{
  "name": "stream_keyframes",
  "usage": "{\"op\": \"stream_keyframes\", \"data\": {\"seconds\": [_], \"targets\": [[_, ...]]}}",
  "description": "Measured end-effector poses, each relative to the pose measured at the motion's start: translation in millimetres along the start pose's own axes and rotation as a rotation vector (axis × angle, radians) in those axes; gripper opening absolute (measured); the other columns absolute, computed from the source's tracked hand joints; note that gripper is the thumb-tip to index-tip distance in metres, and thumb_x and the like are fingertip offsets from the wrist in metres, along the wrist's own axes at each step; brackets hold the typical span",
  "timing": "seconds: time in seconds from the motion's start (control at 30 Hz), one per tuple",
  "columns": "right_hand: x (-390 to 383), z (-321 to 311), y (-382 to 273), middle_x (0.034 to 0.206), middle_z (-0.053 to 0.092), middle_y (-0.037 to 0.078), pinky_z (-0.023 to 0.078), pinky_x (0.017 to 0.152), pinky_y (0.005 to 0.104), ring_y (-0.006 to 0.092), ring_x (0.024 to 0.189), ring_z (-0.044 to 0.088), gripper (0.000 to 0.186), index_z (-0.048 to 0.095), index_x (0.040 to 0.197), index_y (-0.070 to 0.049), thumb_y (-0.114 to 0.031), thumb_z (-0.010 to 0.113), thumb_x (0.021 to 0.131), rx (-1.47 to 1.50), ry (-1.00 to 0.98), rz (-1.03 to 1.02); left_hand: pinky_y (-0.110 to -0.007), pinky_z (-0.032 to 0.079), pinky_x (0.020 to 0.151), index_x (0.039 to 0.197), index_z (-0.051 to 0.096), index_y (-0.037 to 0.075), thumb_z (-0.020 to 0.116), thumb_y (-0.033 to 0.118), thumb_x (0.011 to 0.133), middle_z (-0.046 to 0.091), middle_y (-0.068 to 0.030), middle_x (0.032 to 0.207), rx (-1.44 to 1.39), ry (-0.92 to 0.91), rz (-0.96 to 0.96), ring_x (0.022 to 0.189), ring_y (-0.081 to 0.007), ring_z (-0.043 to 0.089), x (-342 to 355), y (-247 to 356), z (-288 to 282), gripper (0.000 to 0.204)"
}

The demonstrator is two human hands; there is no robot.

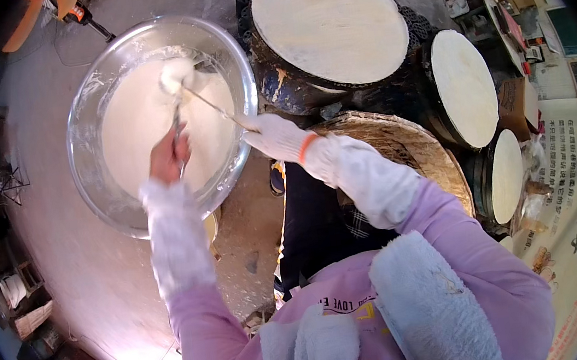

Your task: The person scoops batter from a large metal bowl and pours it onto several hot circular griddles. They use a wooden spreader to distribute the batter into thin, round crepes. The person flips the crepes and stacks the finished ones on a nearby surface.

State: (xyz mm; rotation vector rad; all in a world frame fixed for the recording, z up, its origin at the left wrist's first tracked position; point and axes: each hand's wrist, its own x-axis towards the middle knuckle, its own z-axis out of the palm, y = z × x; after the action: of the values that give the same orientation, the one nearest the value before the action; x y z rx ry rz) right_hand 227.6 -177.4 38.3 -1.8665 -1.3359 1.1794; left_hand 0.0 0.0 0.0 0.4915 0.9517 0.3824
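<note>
My bare left hand (pixel 170 154) is closed round a slim metal handle (pixel 177 118) over a wide steel basin (pixel 79 154). Pale batter (pixel 132 119) fills much of the basin. In a white glove, my right hand (pixel 273 135) grips a thin rod (pixel 212 107) at the basin's right rim. The two tools meet at a batter-coated lump (pixel 178 75) just above the batter; coating and blur hide the shape of their ends.
Right of the basin stand round griddles on dark drums, covered with pale layers: a large one (pixel 327 22), a second (pixel 464 89) and a smaller third (pixel 506 176). Between them and me is a brown round tub (pixel 405 138). A power tool (pixel 89 21) stands beyond the basin.
</note>
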Motion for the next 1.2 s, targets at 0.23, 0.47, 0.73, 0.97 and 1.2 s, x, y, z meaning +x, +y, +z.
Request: {"op": "stream_keyframes", "data": {"seconds": [0.23,0.47,0.73,0.97,1.2], "targets": [[-149.5,-41.4,-37.0,0.079,0.058,0.0,0.046,0.058,0.0236,0.0068,0.058,0.05,0.052,0.047,0.149,-0.015,-0.017,0.053,0.098,0.286,-0.195,-0.122,-0.018,0.027,0.041,0.127,0.06,0.007,0.046,0.029,0.106,0.051,0.0043,0.068,0.451,0.444,0.254,0.047,-0.0033,0.036,-249.7,-35.5,18.4,0.033],[-113.0,-54.1,-27.6,0.083,0.066,0.013,0.052,0.067,0.0381,0.027,0.07,0.064,0.047,0.054,0.141,-0.011,-0.021,0.055,0.095,-0.264,-0.306,-0.261,-0.048,0.052,0.06,0.113,0.059,0.006,0.044,0.024,0.105,0.065,-0.014,0.075,1.92,0.533,0.635,0.074,-0.0348,0.067,-196.1,-72.2,-67.5,0.025],[-69.5,-94.5,-86.0,0.104,0.067,0.022,0.05,0.083,0.0468,0.0389,0.096,0.065,0.046,0.053,0.14,-0.009,-0.019,0.053,0.095,-0.779,-0.709,-0.246,-0.051,0.054,0.07,0.11,0.059,0.007,0.047,0.024,0.102,0.068,-0.0164,0.084,2.167,0.471,0.501,0.08,-0.0392,0.068,-96.8,-30.5,-50.6,0.022],[-31.9,-95.9,-92.9,0.077,0.064,0.013,0.052,0.054,0.044,0.0275,0.062,0.066,0.043,0.054,0.141,-0.013,-0.018,0.05,0.099,-0.296,-0.686,0.231,-0.045,0.051,0.061,0.101,0.06,0.002,0.049,0.028,0.099,0.063,-0.0153,0.074,1.657,-0.048,0.028,0.066,-0.0324,0.062,-63.0,-43.8,-124.0,0.028],[26.0,-45.3,-44.1,0.069,0.056,0.008,0.043,0.041,0.0325,0.0165,0.047,0.05,0.03,0.053,0.09,-0.006,-0.034,0.054,0.103,-0.453,-0.707,-0.202,-0.028,0.035,0.04,0.093,0.057,0.004,0.049,0.022,0.099,0.052,-0.0022,0.062,0.806,0.121,-0.481,0.047,-0.0108,0.047,-98.6,-28.9,-84.1,0.021]]}}
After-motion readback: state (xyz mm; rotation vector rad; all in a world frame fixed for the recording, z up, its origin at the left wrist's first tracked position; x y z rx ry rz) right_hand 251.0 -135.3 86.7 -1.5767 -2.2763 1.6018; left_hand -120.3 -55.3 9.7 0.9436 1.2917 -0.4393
